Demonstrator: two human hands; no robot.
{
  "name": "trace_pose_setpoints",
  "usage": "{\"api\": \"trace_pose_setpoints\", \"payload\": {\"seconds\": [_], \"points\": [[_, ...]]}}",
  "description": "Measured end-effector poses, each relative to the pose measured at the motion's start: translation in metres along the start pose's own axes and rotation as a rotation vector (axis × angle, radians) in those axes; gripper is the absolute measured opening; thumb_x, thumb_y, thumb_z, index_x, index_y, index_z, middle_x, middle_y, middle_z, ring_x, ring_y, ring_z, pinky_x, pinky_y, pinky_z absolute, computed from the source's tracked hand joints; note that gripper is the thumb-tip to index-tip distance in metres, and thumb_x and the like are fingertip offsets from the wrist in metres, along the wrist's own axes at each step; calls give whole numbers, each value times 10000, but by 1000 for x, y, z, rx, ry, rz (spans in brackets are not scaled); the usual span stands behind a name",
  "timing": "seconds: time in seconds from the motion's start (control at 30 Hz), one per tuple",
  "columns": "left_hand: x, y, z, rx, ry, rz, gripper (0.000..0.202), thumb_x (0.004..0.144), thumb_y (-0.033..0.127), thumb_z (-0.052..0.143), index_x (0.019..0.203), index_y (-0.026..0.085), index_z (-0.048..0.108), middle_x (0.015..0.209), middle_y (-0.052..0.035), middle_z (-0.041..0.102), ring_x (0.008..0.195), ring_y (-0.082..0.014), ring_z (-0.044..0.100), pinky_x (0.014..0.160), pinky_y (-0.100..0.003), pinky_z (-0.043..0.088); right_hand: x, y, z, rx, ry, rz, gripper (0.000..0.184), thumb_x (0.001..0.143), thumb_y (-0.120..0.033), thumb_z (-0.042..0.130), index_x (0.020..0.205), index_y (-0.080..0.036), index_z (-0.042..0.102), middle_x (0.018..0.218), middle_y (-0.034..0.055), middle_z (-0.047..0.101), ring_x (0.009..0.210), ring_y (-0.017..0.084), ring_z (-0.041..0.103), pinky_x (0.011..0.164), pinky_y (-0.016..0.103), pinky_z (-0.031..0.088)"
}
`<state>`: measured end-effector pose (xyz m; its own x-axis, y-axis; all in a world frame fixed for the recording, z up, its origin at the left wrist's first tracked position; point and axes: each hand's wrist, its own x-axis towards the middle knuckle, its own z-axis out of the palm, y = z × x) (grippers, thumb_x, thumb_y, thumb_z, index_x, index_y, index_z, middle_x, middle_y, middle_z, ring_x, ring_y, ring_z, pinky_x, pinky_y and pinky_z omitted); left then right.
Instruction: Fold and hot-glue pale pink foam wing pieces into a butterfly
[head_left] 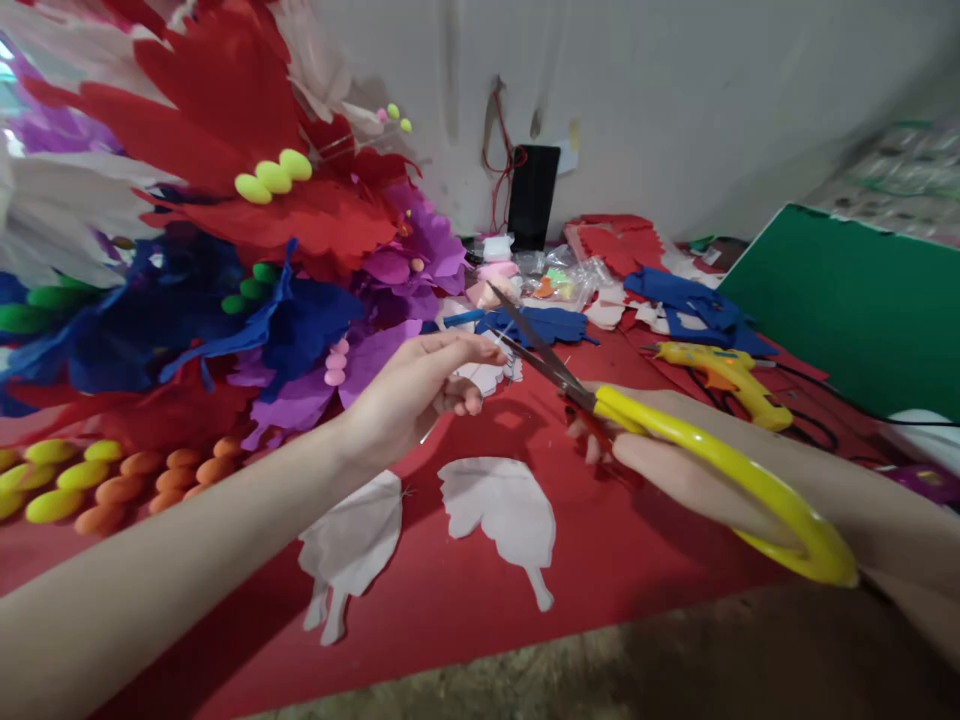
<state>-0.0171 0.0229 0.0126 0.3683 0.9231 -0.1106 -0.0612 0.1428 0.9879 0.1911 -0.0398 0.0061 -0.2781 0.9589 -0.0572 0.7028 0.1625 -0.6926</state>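
My right hand [660, 450] is wrapped around the yellow handle of a large pair of scissors [551, 370]. Their blades stand apart, pointing up and left. Something dark red shows under the fingers of that hand. Close to the blade tips, my left hand [424, 385] has its fingertips pinched together; a thin pale strand shows there, too fine to name. On the red tabletop [465, 620] below lie two white wing-shaped cutouts with narrow tails, one cutout [499, 505] in the middle and another cutout [352, 550] partly under my left forearm.
Large fabric butterflies [247, 210] in red, blue, purple and white crowd the left. Rows of yellow and orange egg-shaped pieces [112, 480] lie below them. A yellow glue gun [724, 380] with its cord, blue cutouts [690, 300] and a green board [847, 300] are at right.
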Motion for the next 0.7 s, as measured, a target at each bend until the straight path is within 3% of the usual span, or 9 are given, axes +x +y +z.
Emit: {"api": "trace_pose_setpoints", "payload": {"seconds": [0.23,0.43,0.7], "points": [[-9,-6,12,-81,-129,-77,121,767,151,553,685,110,632,727,18,615,336,-6,491,311,-113,324,2,-20,10,-207,12,-27,163,763,-213,389,808,-195,545,642,10,593,572,130,519,549,243,380],[-7,-4,12,-125,-128,-90,134,784,100,541,677,99,622,754,8,641,325,0,503,325,-96,368,-1,-21,11,-271,59,-18,109,727,-214,372,725,-200,480,619,-2,570,513,112,444,512,257,314],[-6,-4,13,-138,-123,-122,150,817,77,527,697,93,617,731,16,636,316,-9,509,311,-100,370,-2,-25,6,-281,64,-6,155,786,-178,364,756,-184,517,678,-8,598,578,91,506,546,232,321]]}}
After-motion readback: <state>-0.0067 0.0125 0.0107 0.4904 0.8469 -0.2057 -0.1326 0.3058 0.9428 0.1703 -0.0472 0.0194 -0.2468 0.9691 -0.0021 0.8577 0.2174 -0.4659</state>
